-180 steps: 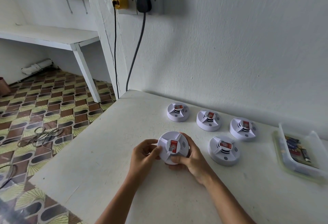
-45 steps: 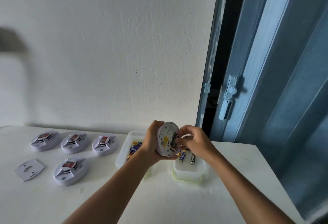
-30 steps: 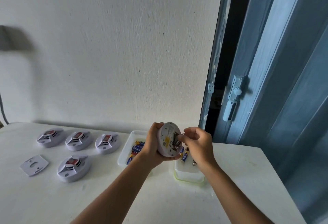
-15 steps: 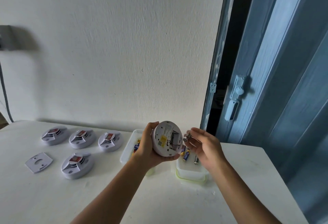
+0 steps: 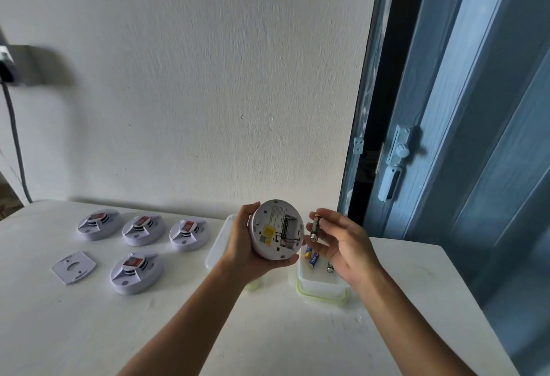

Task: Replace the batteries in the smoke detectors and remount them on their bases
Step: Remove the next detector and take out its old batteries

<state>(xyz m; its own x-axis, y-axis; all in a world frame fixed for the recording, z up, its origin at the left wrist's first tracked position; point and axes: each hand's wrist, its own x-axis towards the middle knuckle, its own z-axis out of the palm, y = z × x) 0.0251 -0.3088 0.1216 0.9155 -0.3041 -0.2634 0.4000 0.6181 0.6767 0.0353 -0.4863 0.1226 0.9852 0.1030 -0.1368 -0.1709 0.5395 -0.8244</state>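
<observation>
1. The smoke detector (image 5: 275, 229) is held up off the desk (image 5: 89, 325) by the left hand (image 5: 248, 244), whose fingers curl round its rim; its back faces the camera, above the gap between the two containers near the desk's far edge.
2. On that back sit a yellow label (image 5: 268, 230) and lines of small print, too small to read; the open battery bay (image 5: 288, 231) lies just right of the label.
3. The right hand (image 5: 345, 241) holds one battery (image 5: 315, 227) upright, just beside the detector's right rim, with the thumb against it and the fingers loosely spread; its wrapper cannot be read.
4. The clear tub with a green rim (image 5: 323, 289), beneath the right hand, holds loose batteries; a blue one (image 5: 314, 259) bears white letters, seemingly "CELL".
5. A second clear container (image 5: 217, 244) stands behind the left wrist; its contents are hidden.
6. Four more detectors rest face up toward the desk's left side, three in a row (image 5: 143, 230) along the far edge and one (image 5: 136, 272) nearer, each with a red sticker too small to read.
7. A white mounting base (image 5: 73, 267) lies flat, left of the nearer detector.
</observation>
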